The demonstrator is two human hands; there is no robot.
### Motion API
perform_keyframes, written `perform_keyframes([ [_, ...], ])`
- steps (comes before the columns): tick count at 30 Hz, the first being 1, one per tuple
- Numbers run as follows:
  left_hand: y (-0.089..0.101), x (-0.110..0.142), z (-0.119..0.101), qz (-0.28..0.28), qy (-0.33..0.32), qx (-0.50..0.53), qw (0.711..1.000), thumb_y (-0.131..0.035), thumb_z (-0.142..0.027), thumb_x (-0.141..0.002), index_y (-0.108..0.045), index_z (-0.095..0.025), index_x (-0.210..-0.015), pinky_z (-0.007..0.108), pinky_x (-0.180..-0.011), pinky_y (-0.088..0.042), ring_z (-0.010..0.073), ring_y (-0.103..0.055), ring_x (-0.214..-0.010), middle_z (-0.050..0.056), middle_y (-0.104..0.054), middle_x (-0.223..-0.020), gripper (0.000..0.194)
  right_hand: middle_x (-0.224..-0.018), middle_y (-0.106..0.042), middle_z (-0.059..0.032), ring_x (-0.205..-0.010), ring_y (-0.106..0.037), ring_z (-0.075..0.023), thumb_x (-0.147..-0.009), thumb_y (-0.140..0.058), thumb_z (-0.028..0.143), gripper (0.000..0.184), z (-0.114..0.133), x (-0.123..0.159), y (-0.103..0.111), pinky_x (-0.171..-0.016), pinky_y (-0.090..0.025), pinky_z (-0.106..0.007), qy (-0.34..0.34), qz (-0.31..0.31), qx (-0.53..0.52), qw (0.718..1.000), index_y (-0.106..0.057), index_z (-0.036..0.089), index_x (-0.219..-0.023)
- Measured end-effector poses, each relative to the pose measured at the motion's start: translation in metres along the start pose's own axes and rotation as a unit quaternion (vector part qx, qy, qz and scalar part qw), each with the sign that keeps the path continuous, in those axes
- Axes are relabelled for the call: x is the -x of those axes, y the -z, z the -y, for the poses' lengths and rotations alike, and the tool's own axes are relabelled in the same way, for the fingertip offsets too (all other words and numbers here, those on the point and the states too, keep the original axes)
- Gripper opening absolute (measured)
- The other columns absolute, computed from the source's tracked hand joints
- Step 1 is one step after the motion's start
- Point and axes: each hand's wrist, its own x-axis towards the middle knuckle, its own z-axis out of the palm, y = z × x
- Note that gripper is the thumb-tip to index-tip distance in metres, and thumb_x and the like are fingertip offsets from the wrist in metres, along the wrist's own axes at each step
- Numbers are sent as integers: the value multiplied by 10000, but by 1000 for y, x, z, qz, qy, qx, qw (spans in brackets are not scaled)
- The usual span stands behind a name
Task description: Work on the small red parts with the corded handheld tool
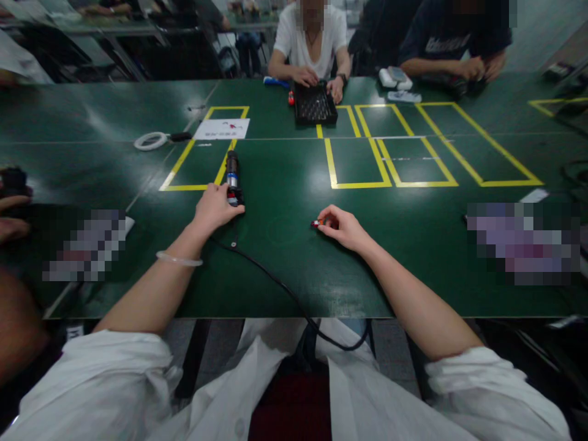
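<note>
My left hand [215, 208] is closed around the near end of a black cylindrical tool [233, 168] with silver and blue bands, which lies on the green table. The tool's near end is partly hidden by my fingers. A black cable [275, 278] runs from beside my left wrist over the table edge to my lap. My right hand [342, 226] pinches a small red and orange piece [316, 224] just at the tabletop, its exact kind too small to make out. Between my arms lies a small pale ring-shaped part [234, 244].
Yellow tape [362, 185] outlines boxes on the table. A white sheet [223, 129] and a coiled white cable [151, 141] lie at the left. Across from me a person works at a black tray [315, 104] of small parts. Blurred-out items lie at both sides.
</note>
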Motion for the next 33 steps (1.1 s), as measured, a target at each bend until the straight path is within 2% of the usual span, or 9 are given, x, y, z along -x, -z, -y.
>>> perform_keyframes([
  [2,-2,11,-34,7,-11,-51,999,-668,-503,-752,-524,-158,-1303,426,-959,-486,330,-542,-1150,152,-500,-1226,665,-717,-564,29,-588,-480,-110,-819,-648,274,180,-1,0,0,-609,-384,-257,3,-7,-9,1000,-577,187,-959],
  [7,-8,39,-106,34,-97,-45,994,-631,-518,-801,-454,-175,-1380,394,-884,-516,310,-548,-1116,146,-499,-1247,696,-739,-564,27,-600,-488,-114,-818,-642,273,185,-2,-1,0,-612,-391,-260,7,-32,-17,999,-549,202,-961],
  [10,-14,52,-137,45,-133,-36,989,-626,-495,-820,-436,-180,-1385,383,-853,-520,310,-541,-1123,147,-501,-1239,675,-743,-560,24,-605,-483,-117,-827,-628,277,149,-2,-2,2,-617,-392,-263,12,-57,-3,998,-535,208,-921],
  [13,-19,61,-158,47,-169,-27,984,-618,-464,-828,-436,-176,-1375,381,-840,-523,301,-542,-1109,142,-504,-1225,644,-757,-553,16,-622,-482,-124,-828,-611,253,106,-2,-2,3,-633,-395,-267,26,-65,23,997,-528,206,-875],
  [18,-24,69,-175,49,-215,-11,975,-609,-426,-828,-423,-163,-1386,386,-876,-515,289,-541,-1101,144,-496,-1244,645,-794,-533,4,-653,-493,-137,-809,-602,184,74,-6,-2,3,-658,-397,-277,54,-51,81,994,-539,201,-843],
  [24,-27,69,-175,43,-221,-9,974,-596,-414,-832,-412,-166,-1408,381,-883,-506,284,-546,-1097,138,-504,-1272,653,-851,-553,-17,-680,-524,-138,-842,-626,206,25,-8,-2,7,-686,-425,-283,59,-42,84,994,-620,191,-861],
  [27,-28,69,-174,36,-222,-12,974,-597,-416,-833,-400,-165,-1424,388,-872,-504,287,-553,-1083,137,-513,-1265,672,-870,-575,-35,-690,-537,-141,-869,-618,246,85,-7,-2,9,-685,-432,-286,52,-59,83,993,-673,184,-848],
  [33,-30,72,-176,21,-219,-37,975,-589,-403,-845,-393,-152,-1444,397,-887,-475,291,-552,-1070,146,-523,-1253,679,-765,-645,-42,-674,-567,-156,-899,-586,286,202,-2,0,8,-656,-403,-285,37,-83,121,988,-724,169,-809],
])
